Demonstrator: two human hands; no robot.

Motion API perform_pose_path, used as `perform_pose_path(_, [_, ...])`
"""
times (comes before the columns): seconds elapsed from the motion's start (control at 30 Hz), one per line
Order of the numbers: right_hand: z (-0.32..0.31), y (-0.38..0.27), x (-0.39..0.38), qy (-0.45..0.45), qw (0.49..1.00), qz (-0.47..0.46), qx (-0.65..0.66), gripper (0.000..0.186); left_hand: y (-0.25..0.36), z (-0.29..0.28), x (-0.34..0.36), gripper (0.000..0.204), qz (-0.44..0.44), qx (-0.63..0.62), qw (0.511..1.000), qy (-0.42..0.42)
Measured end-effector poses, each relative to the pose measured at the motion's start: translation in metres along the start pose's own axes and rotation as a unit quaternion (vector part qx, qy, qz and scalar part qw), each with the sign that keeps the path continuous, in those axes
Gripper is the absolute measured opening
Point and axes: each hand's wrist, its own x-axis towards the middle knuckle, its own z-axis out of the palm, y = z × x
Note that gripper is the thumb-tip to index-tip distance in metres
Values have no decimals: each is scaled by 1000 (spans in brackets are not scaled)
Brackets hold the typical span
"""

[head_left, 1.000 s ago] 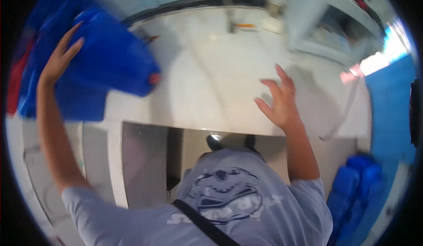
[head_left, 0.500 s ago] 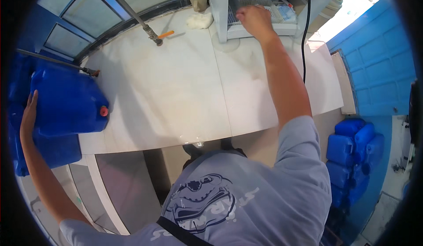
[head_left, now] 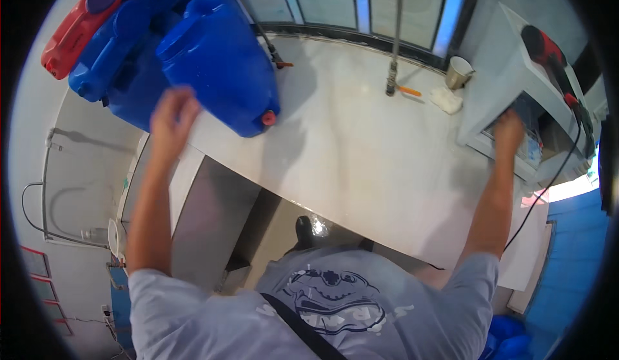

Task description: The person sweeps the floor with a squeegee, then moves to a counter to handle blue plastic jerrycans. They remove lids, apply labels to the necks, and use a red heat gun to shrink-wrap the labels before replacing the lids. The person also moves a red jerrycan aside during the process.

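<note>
Left hand (head_left: 174, 118), blurred, beside the blue jerrycan (head_left: 222, 63) at the counter's (head_left: 361, 160) left end; we cannot tell its grip. Right hand (head_left: 509, 134) inside the white cabinet (head_left: 493, 70), back right corner, grip hidden from us. Red plug (head_left: 269, 119) faces mid-counter, perhaps for access.

Left hand (head_left: 174, 116): blurred, fingers indistinct. Right hand (head_left: 509, 130): fingertips and grip unclear, at white cabinet (head_left: 493, 79) opening. Blue containers (head_left: 511, 347), lower right: cut off by lower edge.

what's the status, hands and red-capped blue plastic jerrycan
Left hand blurred, by red-capped blue jerrycan, contact unclear. Right hand at white open-fronted cabinet, grip hidden. Black cable beside right forearm.
</note>
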Motion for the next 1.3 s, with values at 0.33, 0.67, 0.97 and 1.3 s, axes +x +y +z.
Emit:
perform_pose_path(0.33, [-160,-256,-218,-120,933,-132,313,16,-25,115,-113,47,-336,-525,642,-447])
perform_pose_path(0.67, [-158,-431,-315,-154,842,-289,429,18,-47,82,-70,36,-310,-606,646,-346])
perform_pose_path(0.97, [-120,-449,-261,-369,630,-25,683,22,-39,70,-79,31,-243,-624,713,-207])
perform_pose_path(1.3, [-173,-467,-166,-706,456,-410,355,27,-67,4,-49,88,-93,-722,500,-469])
